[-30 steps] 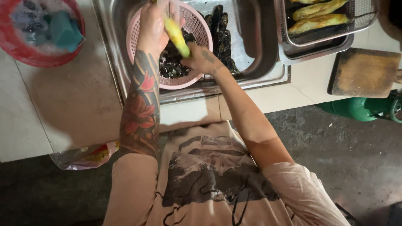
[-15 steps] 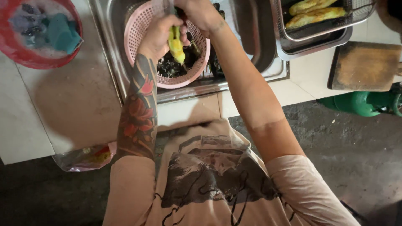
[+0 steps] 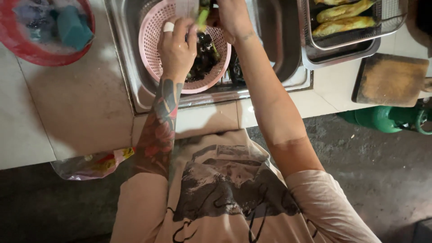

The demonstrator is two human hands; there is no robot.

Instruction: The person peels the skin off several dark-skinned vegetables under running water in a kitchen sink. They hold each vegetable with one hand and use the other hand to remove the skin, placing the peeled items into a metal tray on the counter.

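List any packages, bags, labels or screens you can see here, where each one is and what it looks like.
Plastic bag: hangs below the counter's front edge at lower left, beside the left arm; crumpled clear film with red and yellow patches.
No labels, signs or screens show.

1. Red basin [image 3: 27,51], upper left on counter; teal sponge [image 3: 72,28] inside.
2. Wire basket [image 3: 387,22] in steel tray, upper right; yellowish peeled vegetables [image 3: 344,11] inside.
3. Wooden cutting board [image 3: 390,80] right.
4. Green gas cylinder [image 3: 382,119] below counter.
5. Plastic bag [image 3: 90,163] hanging at counter edge.
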